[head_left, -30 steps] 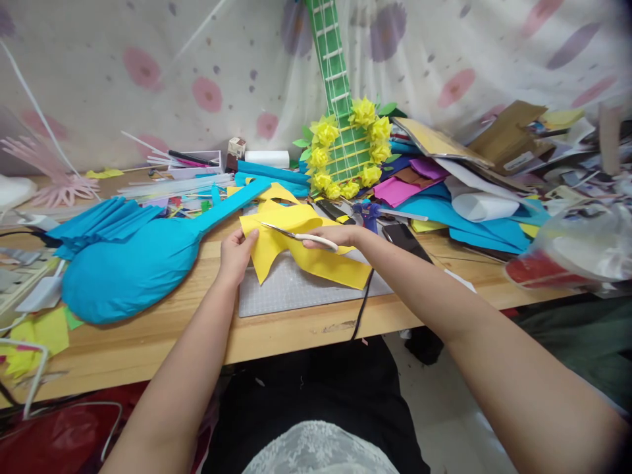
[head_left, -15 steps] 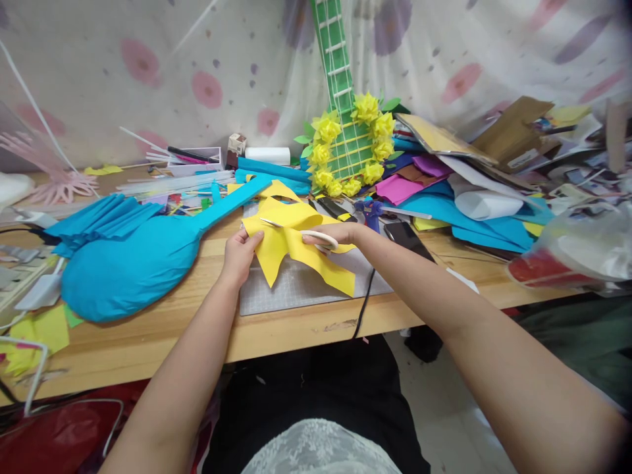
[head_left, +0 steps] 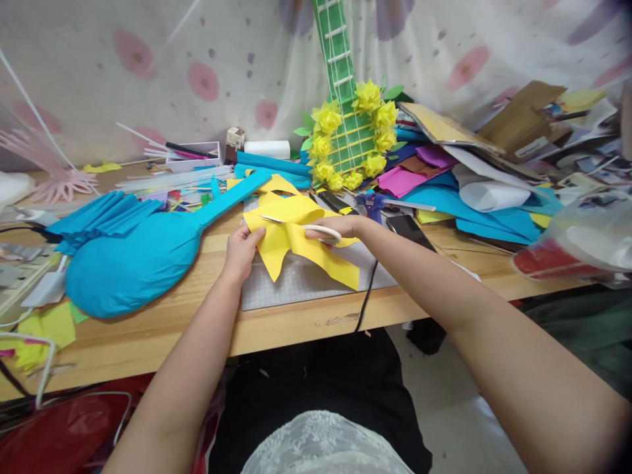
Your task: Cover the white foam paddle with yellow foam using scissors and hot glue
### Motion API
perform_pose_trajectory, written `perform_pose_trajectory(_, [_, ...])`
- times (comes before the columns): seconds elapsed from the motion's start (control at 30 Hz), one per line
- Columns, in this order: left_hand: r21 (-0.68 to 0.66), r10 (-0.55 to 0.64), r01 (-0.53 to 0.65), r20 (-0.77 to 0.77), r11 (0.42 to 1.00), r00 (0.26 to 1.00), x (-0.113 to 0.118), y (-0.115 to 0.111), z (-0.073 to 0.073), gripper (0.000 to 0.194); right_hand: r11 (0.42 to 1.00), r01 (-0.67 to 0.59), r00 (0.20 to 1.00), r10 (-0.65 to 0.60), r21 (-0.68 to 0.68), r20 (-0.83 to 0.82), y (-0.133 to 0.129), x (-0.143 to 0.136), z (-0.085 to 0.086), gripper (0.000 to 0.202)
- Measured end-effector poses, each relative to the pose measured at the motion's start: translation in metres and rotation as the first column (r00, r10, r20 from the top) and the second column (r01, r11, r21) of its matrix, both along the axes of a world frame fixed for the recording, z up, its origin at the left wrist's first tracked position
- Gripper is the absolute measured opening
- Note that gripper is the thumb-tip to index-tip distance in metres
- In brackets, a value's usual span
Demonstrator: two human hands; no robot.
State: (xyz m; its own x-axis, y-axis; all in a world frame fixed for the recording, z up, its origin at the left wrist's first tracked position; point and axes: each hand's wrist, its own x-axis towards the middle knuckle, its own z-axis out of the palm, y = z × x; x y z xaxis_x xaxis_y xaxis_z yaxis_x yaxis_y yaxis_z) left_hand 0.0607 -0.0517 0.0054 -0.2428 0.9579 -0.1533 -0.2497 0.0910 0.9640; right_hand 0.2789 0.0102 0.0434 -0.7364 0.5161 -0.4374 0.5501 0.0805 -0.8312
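A sheet of yellow paper (head_left: 316, 253) with jagged, pointed edges is held over a grey cutting mat (head_left: 261, 294). My left hand (head_left: 241, 250) pinches its left edge between thumb and fingers. Scissors with white handles (head_left: 326, 233) are in my right hand (head_left: 340, 228), closed around the loops; their blade lies across the paper and points left toward my left hand. Part of the blades is hidden by the paper. Left of the mat lies a blue paper-covered shape (head_left: 133, 257) with a rounded body, a long neck and a pleated fan.
Behind the mat leans a green guitar-like piece (head_left: 348, 141) ringed with yellow paper flowers. A blue glue gun (head_left: 372, 205) and a black phone (head_left: 411, 230) lie to the right. Coloured paper (head_left: 474, 214) is heaped farther right, beside a plastic cup (head_left: 557, 253). A black cable (head_left: 366, 296) hangs over the table edge.
The view has shifted slightly. Both hands keep their grips on the paper and scissors, and the blade still lies across the sheet with little visible movement.
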Motion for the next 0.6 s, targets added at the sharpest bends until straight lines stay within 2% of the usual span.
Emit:
perform_pose_trajectory(0.2, [-0.028, -0.018, 0.019, 0.012, 0.999, 1.0, 0.0007, -0.0008, 0.0003, 0.033, 0.999, -0.008, 1.0, 0.006, -0.049, -0.031, 0.0019, 0.0018, -0.002, 0.055])
perform_pose_trajectory(0.6, [-0.046, -0.03, 0.033, 0.053, 0.998, 0.998, 0.0014, 0.001, -0.0022, 0.03, 1.0, -0.022, 1.0, 0.022, -0.001, -0.008, 0.0007, 0.0021, -0.0026, 0.058])
